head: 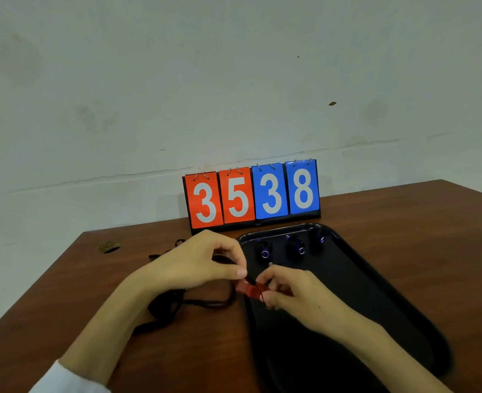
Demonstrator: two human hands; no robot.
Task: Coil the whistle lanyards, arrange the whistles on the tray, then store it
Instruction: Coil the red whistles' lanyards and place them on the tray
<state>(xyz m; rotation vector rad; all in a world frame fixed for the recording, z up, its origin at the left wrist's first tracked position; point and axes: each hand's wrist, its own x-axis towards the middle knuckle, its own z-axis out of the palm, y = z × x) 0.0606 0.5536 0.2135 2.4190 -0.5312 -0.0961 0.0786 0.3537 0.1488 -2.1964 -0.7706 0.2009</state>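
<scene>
Both hands' fingers [241, 272] — round red whistle [248, 291]

Red whistle [248, 291] over left rim of black tray [361, 296]; three dark whistles [295, 247] line its far end.

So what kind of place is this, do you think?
Likely a sports equipment room, though I can't be sure: a flip scoreboard stands on a wooden table by a stained wall, and three whistles sit on a black tray.
</scene>
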